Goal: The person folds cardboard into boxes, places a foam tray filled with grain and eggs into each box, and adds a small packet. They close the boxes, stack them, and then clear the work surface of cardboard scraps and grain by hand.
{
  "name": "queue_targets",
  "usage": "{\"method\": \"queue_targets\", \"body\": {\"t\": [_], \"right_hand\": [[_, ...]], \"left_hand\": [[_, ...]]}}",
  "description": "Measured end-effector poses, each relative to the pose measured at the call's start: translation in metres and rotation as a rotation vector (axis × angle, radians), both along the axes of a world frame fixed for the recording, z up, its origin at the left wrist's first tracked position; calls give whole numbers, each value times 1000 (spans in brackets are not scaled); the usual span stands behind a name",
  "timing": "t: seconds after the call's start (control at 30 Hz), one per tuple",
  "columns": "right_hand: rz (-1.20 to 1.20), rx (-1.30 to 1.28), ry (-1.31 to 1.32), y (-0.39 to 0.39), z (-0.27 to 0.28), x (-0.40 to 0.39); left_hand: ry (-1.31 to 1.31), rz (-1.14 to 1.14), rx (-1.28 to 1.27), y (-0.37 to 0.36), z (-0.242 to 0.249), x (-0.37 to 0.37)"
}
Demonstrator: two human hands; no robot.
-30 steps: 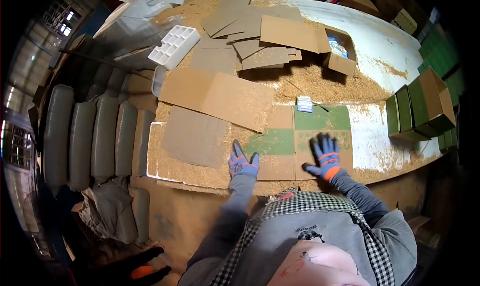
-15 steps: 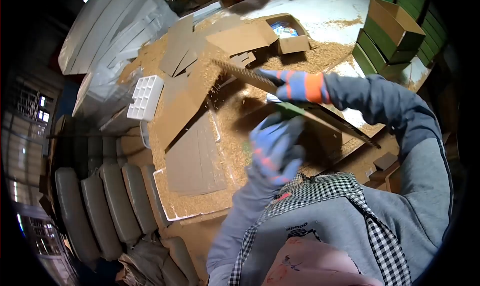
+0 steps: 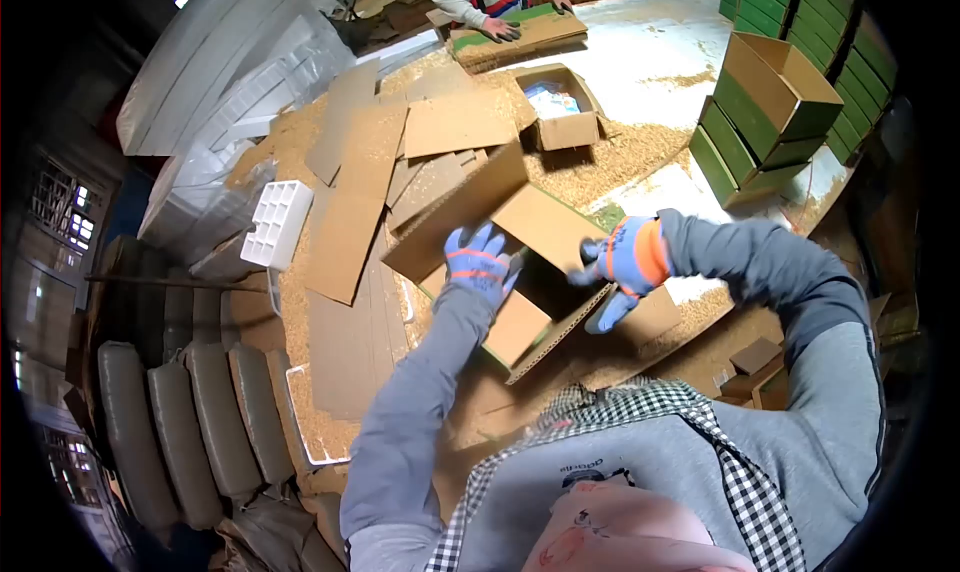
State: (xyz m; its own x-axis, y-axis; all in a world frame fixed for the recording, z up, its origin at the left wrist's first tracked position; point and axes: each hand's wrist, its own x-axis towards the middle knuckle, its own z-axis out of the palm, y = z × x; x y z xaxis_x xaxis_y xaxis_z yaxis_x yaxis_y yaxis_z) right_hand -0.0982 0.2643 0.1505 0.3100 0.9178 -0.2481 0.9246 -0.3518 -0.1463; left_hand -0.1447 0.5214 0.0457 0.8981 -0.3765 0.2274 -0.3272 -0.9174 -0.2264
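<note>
A cardboard box (image 3: 553, 229) stands open in front of me, its flaps raised and its brown inner faces showing. My left hand (image 3: 480, 265), in a blue glove with orange bands, grips the box's left side, thumb toward the opening. At the right corner my right hand (image 3: 628, 260), gloved the same way, has its fingers around the box edge. The lower inside of the box is in shadow, and its outer walls are mostly hidden.
Flat cardboard sheets (image 3: 360, 207) lie on the sawdust-strewn table left of the box. Beyond are a small open carton (image 3: 570, 129) and stacked green boxes (image 3: 745, 142). A white divided tray (image 3: 275, 224) sits at left. Across the table, a co-worker's gloved hands (image 3: 500, 29) press on flat cardboard.
The cardboard, blurred and edge-on before, is now an opened box. My left hand has moved left and up onto its side; my right hand has come lower. A co-worker has appeared at the far side.
</note>
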Motion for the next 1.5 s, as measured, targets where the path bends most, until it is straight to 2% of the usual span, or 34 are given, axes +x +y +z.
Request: {"method": "queue_targets", "body": {"t": [0.03,0.07,0.1,0.17,0.2,0.23,0.27,0.3,0.33,0.37,0.4,0.43,0.47,0.53,0.57,0.6,0.67,0.7,0.73,0.77,0.8,0.87,0.9,0.93,1.0,1.07,1.1,1.13,1.2,1.33,1.4,1.43,1.47,1.5], "right_hand": [[41,-170,-6,16,-4,5],[-165,-191,103,30,-3,16],[-346,-90,363,44,-18,14],[-52,485,-141,32,-56,6],[18,867,-213,23,-60,12],[-215,1003,-320,15,-52,6],[-576,988,-315,10,-60,-7],[-720,1066,579,-3,-89,-3],[-1093,1172,1327,-15,-118,1],[-1066,985,1241,-28,-119,-4],[-1027,784,1144,-44,-122,-12],[-958,796,1009,-61,-139,-12],[-646,965,806,-58,-140,-18],[-298,422,72,-87,-225,7],[-248,296,43,-90,-248,13],[-208,294,55,-82,-263,40],[-316,623,169,-27,-284,109],[-485,922,525,25,-256,135],[-792,857,857,70,-259,173],[-843,818,1216,107,-271,216],[-853,737,1269,142,-290,257],[-815,591,1137,194,-335,319],[-811,546,1085,205,-350,338],[-814,507,1044,214,-360,356],[-825,453,1001,231,-368,371],[-847,401,979,238,-376,388],[-850,386,982,242,-371,389],[-854,371,989,248,-372,393],[-841,367,1018,258,-355,402],[-835,403,1009,245,-258,377],[-986,333,1077,232,-162,305],[-1122,256,1171,218,-114,264],[-1142,192,1799,206,-84,233],[-1003,170,1844,178,-72,226]], "left_hand": [[-299,-109,-82,-1,18,-2],[-391,127,-43,-10,65,-12],[-453,204,-214,10,59,6],[-15,183,-395,13,71,-25],[56,47,-380,7,56,-50],[152,-85,-363,-10,32,-86],[61,37,-420,-23,24,-116],[-37,148,-451,-20,25,-128],[-38,165,-443,-9,10,-120],[21,219,-877,-2,-22,-111],[145,184,-1500,-1,-23,-103],[143,136,-2149,0,-25,-96],[181,94,-2295,14,-2,-95],[165,231,-2332,36,4,-102],[120,414,-2211,44,-9,-105],[48,519,-2231,44,-40,-110],[-106,729,-2262,41,-103,-120],[26,970,-1989,31,-79,-113],[181,1170,-1708,19,-54,-107],[191,1194,-1429,18,-85,-104],[228,1188,-1517,22,-63,-103],[302,1184,-1688,30,-20,-100],[353,1174,-1770,33,-21,-97],[72,989,-1697,29,-45,-97],[-96,850,-1644,30,-56,-103],[120,1017,-1764,31,-39,-104],[263,1069,-1813,31,-51,-101],[95,1048,-1698,20,-63,-97],[-251,964,-1330,17,-75,-93],[-147,771,-1741,26,-53,-97],[-134,775,-1910,27,-60,-102],[-122,790,-2011,25,-64,-103],[-111,802,-2092,24,-67,-103],[-95,818,-2178,23,-72,-101]]}}
